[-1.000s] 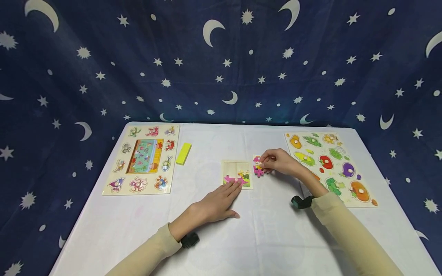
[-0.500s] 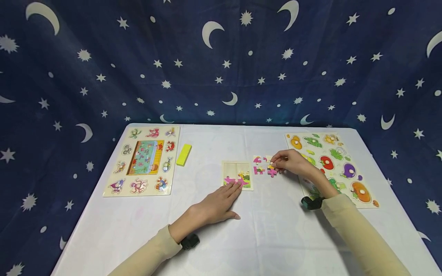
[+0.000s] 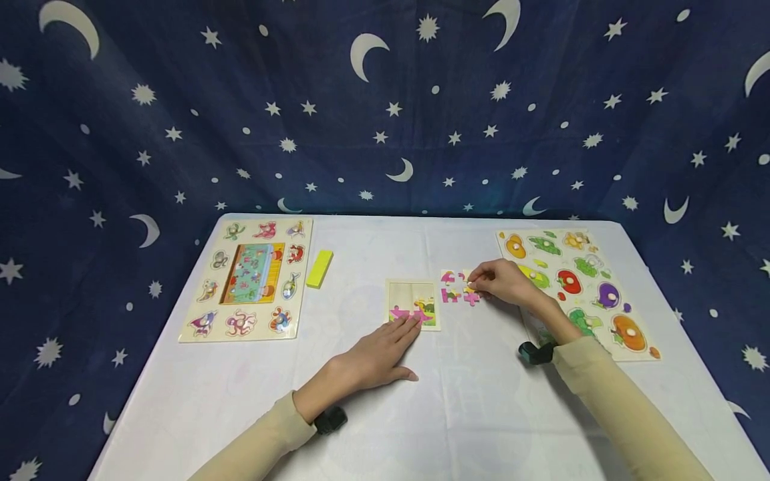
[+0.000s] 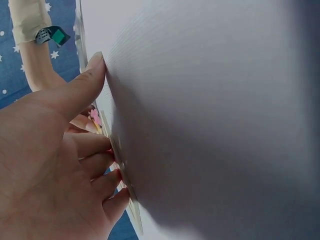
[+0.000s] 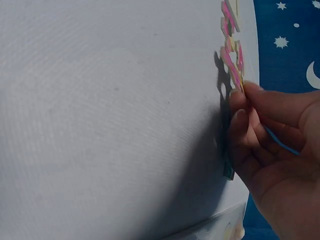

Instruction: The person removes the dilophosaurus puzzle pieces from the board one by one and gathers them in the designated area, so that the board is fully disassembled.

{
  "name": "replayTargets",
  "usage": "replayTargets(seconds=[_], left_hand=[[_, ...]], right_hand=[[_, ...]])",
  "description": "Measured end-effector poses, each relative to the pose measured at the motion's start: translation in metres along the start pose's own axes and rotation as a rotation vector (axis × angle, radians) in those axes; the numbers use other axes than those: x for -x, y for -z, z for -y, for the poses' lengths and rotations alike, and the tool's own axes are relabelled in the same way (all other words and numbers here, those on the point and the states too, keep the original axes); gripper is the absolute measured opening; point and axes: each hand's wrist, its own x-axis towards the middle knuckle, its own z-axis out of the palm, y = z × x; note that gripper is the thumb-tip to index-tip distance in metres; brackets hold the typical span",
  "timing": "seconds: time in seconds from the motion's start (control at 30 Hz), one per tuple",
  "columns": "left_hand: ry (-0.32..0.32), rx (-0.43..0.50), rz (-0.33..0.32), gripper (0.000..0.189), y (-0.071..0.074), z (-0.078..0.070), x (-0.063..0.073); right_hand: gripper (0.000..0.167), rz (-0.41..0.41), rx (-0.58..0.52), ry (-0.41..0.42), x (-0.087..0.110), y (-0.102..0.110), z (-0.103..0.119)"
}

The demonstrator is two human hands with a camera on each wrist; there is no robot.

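My left hand (image 3: pixel 379 354) rests flat, fingers extended, on the near edge of a small wooden puzzle tray (image 3: pixel 398 288). In the tray's lower part lie pink and green jigsaw pieces (image 3: pixel 426 311), partly under those fingertips. Just right of the tray, my right hand (image 3: pixel 502 284) pinches a pink-and-yellow jigsaw piece (image 3: pixel 472 298) between thumb and fingers. The right wrist view shows this pinched piece (image 5: pixel 231 69) raised at the fingertips, its shadow on the cloth. Beside it on the table are loose pink jigsaw pieces (image 3: pixel 449 295), some behind the right hand.
A sea-animal peg puzzle board (image 3: pixel 240 321) lies at the left, with a yellow block (image 3: pixel 320 269) next to it. On the right is a vegetable peg puzzle board (image 3: pixel 559 254), partly beneath the right forearm. A dark blue star-patterned curtain (image 3: pixel 337 153) hangs behind the white table (image 3: pixel 469 414).
Holding the jigsaw piece, my right hand has moved right from beside the tray, uncovering loose pieces, then slightly back left. My left hand has stayed on the tray.
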Motion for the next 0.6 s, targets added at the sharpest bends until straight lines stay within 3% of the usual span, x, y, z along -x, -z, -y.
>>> replayTargets(seconds=[0.37, 0.6], left_hand=[[-0.003, -0.011, 0.0, 0.09, 0.0, -0.001, -0.001], [-0.008, -0.001, -0.01, 0.09, 0.0, 0.002, -0.001]], right_hand=[[0.008, -0.077, 0.034, 0.037, 0.001, -0.004, 0.001], [0.013, -0.032, -0.037, 0.062, -0.001, -0.011, 0.017]])
